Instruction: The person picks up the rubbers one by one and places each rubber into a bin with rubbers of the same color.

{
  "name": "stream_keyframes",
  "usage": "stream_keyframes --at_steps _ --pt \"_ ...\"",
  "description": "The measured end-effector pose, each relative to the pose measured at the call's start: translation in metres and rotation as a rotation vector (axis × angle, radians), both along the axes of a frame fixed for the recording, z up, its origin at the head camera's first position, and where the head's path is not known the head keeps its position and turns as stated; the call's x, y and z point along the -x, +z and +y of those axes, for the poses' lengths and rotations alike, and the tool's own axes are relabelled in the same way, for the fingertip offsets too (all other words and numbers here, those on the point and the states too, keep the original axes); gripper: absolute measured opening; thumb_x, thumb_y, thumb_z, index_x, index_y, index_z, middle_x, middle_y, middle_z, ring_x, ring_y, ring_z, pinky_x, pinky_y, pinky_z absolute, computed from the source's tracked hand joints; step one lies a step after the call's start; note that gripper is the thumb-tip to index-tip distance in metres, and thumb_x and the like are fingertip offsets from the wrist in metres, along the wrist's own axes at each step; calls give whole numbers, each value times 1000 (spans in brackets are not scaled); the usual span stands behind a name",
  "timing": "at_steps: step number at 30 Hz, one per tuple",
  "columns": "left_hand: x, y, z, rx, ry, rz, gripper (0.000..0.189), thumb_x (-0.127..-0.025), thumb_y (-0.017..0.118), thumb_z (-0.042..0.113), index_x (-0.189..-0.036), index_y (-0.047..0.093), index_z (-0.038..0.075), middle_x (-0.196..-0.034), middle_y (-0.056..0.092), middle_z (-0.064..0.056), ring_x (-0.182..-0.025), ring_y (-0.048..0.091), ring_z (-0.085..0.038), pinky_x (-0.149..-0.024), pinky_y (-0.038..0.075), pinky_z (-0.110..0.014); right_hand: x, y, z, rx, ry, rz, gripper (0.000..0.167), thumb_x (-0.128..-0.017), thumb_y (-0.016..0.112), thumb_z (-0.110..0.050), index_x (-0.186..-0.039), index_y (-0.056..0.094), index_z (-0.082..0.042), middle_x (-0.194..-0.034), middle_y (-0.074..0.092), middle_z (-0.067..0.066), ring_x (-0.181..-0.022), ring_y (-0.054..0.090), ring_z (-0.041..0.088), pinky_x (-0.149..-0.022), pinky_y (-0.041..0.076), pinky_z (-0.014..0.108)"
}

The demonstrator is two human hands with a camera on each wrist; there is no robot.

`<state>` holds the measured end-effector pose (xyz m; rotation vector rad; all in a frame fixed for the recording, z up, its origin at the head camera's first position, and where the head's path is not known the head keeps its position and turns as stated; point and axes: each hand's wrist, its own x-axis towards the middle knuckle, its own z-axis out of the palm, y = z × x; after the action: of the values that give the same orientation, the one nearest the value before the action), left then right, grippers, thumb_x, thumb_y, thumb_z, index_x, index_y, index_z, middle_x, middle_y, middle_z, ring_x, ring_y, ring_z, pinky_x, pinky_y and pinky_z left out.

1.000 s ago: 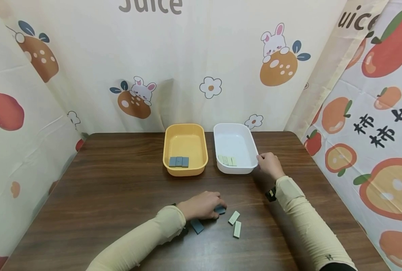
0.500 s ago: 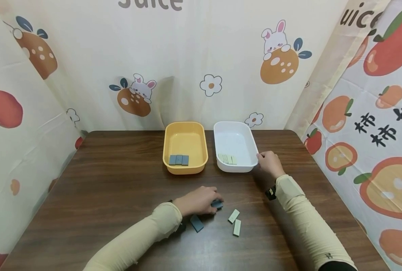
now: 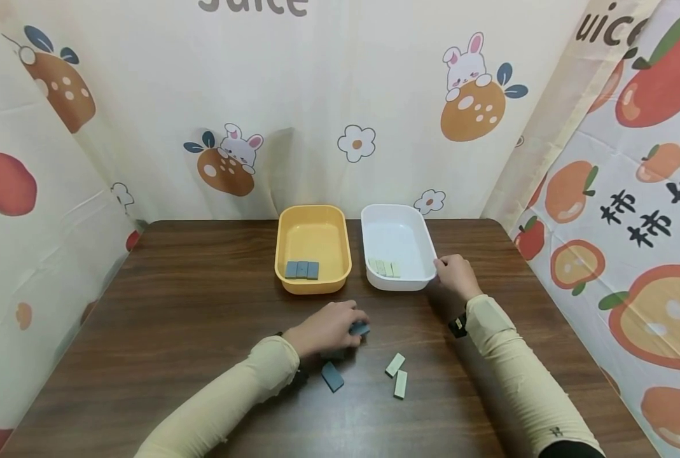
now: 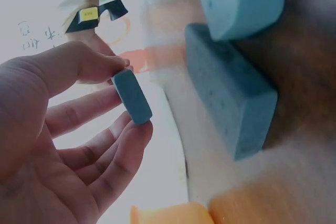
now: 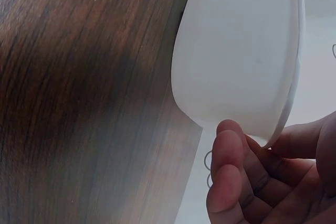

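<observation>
My left hand pinches a blue domino between thumb and fingertips, above the table. In the left wrist view the held domino is tilted and clear of the tabletop. Two more blue dominoes lie by that hand: one domino in plain sight, the other domino partly covered by the hand. My right hand grips the near right corner of the white tray. In the right wrist view, thumb and fingers meet at the tray's rim.
Two pale green dominoes lie right of the left hand. A yellow tray left of the white one contains blue dominoes in a row. Pale green dominoes line the white tray's near end. A printed curtain stands behind the table.
My left hand has lifted a blue domino off the table and moved it left and away from me, toward the yellow tray. The right hand keeps its place on the white tray.
</observation>
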<state>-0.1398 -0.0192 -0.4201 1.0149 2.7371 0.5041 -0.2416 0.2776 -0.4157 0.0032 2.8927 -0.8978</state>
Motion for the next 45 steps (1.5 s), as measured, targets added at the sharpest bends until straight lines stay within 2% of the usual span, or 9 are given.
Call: stream_keyframes --at_steps 5,10,16,24,30,35,42,45 --pt "2 5 -4 -38 44 0 33 -86 70 24 -118 69 15 -93 59 -1 -70 49 -9 -60 41 -17 0 0 0 3 -14 -2 40 -102 41 -20 -80 63 3 -62 59 6 -58 56 18 -56 41 29" --pt "4 10 -9 -61 107 7 33 -86 70 23 -118 70 16 -91 57 1 -70 49 -9 -61 41 -18 0 0 0 -1 -14 -4 39 -102 41 -21 -83 65 3 -63 60 6 -58 56 17 -56 41 28" --pt "5 15 -13 -93 176 -45 33 -87 71 22 -119 70 18 -92 56 2 -74 51 -10 -63 44 -19 1 0 -1 -3 -13 -8 39 -103 41 -21 -82 64 3 -63 59 6 -57 56 17 -56 41 29" --pt "6 19 -16 -133 225 -84 34 -86 72 21 -120 69 18 -92 55 3 -76 52 -11 -64 45 -20 0 -1 1 -3 -15 -3 39 -102 40 -21 -85 66 4 -64 60 7 -58 58 17 -56 42 28" --pt "9 20 -20 -160 258 -55 34 -86 72 21 -120 69 16 -99 59 -1 -79 54 -12 -69 50 -22 -1 -1 0 2 -14 -13 39 -103 39 -21 -96 67 6 -69 63 10 -60 59 17 -56 43 28" --pt "11 20 -24 -191 281 -38 35 -87 70 20 -121 67 14 -101 59 -3 -82 55 -14 -75 53 -28 -2 -1 0 3 -11 -15 39 -103 39 -21 -95 67 5 -67 62 8 -60 59 17 -56 43 28" --pt "17 22 -28 -215 333 -47 36 -88 70 20 -123 67 14 -97 58 -2 -80 53 -15 -69 49 -25 -1 0 0 -3 -10 -7 38 -103 40 -20 -97 67 6 -67 61 9 -60 59 17 -56 43 28" --pt "19 23 -29 -216 344 -37 35 -87 71 20 -121 68 13 -94 57 -1 -79 53 -14 -68 48 -24 -1 0 -1 -5 -16 -6 39 -103 40 -21 -92 67 5 -66 61 8 -59 59 16 -56 43 28"
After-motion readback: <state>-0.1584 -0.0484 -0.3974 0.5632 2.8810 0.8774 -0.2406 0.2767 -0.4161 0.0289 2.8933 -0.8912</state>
